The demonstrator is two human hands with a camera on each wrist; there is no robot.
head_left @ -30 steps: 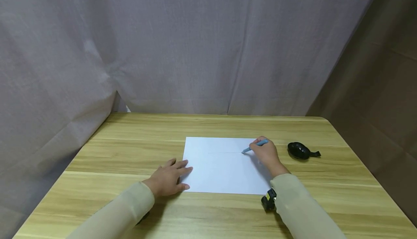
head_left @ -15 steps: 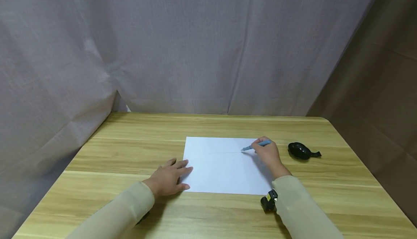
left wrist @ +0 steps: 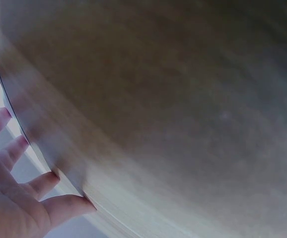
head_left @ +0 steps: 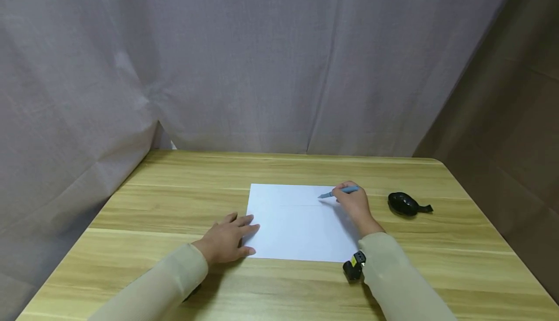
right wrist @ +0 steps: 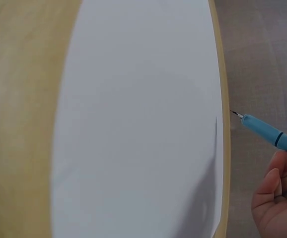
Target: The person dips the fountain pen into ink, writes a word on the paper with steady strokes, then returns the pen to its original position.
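A white sheet of paper lies on the table, with a thin straight line drawn across its upper part. My right hand pinches a blue fountain pen near the sheet's upper right corner. In the right wrist view the metal nib points left, and the pen appears raised off the paper. My left hand rests with spread fingers on the sheet's left edge. Its fingertips also show along the paper's edge in the left wrist view, where the hand is partly cut off.
To the right of the paper, a glossy black rounded object with a short flared tail lies on the wooden table. Grey cloth hangs behind the table, with a darker brown cloth on the right.
The pen tip has come up from the right end of the line and shifted a little left and away from me, along with my right hand. My left hand stays in place.
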